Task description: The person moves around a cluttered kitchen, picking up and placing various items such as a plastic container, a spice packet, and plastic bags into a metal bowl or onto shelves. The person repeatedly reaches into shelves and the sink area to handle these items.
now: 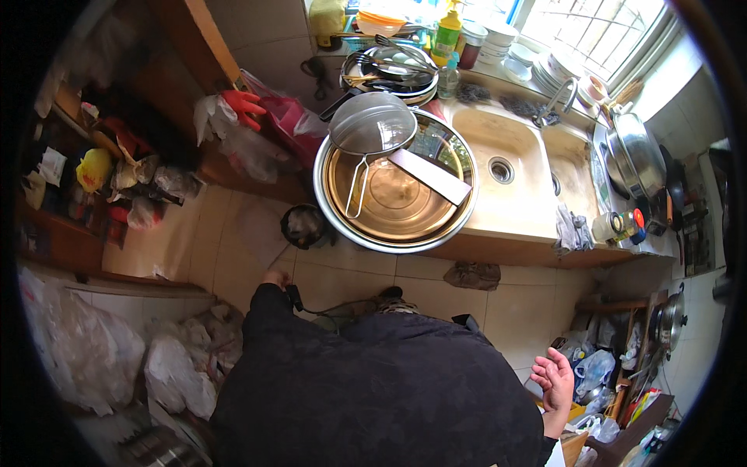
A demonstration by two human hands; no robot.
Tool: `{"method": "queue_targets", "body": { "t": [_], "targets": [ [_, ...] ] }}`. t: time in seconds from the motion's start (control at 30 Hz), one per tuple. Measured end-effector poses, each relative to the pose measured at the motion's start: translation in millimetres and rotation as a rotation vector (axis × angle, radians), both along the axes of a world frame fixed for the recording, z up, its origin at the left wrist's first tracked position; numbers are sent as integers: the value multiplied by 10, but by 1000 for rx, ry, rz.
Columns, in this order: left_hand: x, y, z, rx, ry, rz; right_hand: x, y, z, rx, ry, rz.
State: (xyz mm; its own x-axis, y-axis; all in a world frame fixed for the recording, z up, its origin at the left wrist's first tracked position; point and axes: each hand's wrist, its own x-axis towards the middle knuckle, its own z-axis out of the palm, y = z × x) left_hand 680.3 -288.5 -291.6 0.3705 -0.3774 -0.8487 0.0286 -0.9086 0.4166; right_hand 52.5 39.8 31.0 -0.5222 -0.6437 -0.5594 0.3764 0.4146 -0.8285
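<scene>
My left hand (276,276) is closed near the lower end of a blurred, see-through flat thing (259,230) above the floor; its exact kind cannot be told. A black plug-like part (295,298) with a cable hangs beside that wrist. At the lower right, my right hand (551,376) is raised with its fingers loosely curled and apart, holding nothing. Ahead, a wide metal basin (397,242) stands at the counter's left end. A round mesh strainer with a wire handle (373,125) and a pale flat bar (429,176) lie across its top.
A double sink (499,137) with a tap (563,102) lies right of the basin. Stacked bowls and utensils (397,70) stand behind it. On the floor are a small black bin (303,226) and a brown cloth (473,275). Plastic bags (87,344) crowd the left; a loaded rack (613,350) stands right.
</scene>
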Motion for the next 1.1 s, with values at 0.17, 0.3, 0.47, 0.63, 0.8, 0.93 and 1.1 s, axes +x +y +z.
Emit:
{"method": "queue_targets", "body": {
  "t": [0.17, 0.3, 0.47, 0.63, 0.8, 0.93, 1.1],
  "targets": [
    [-56, 110, 17, -431, -637, -1565, 66, 369, -116, 57, 88, -102],
    [-1325, -313, 512, -569, -189, -1300, 202, 928, -209, -66, 82, -108],
    [-4167, -105, 1484, -488, 376, -1568, 232, 1721, -362, -80, 144, -298],
    [-5230, 854, 2052, -446, 540, -2043, 841, 2564, -457, -61, 228, -544],
    [-5737, 1623, 2345, -341, 589, -2336, 1581, 3292, -218, -27, 311, -800],
    [-5986, 1911, 2399, -274, 569, -2483, 2206, 3613, -35, 28, 365, -982],
    [-6281, 1976, 2401, -147, 451, -2606, 2818, 3617, 82, 38, 444, -1237]
  ]
}}
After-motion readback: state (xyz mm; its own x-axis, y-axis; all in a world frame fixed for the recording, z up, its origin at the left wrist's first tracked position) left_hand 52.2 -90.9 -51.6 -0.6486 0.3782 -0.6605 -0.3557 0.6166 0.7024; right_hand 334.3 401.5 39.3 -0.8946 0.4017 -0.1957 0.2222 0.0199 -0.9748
